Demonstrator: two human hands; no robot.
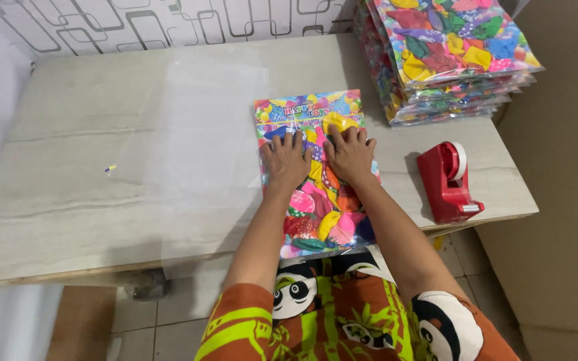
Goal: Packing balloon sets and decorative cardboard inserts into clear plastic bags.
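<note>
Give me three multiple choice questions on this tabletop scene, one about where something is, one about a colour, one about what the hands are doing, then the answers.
1. Where is the tape dispenser?
A. Right of the balloon packet under the hands
B. On the floor
C. At the table's far left

2. What colour is the tape dispenser?
A. Blue
B. Red
C. White

3. What are the hands doing?
A. Both hold scissors in the air
B. Both press flat on the balloon packet
C. Both rest in the lap

Answers:
1 A, it stands near the table's right edge.
2 B, its body is red.
3 B, left hand and right hand lie palm down on it.
</note>
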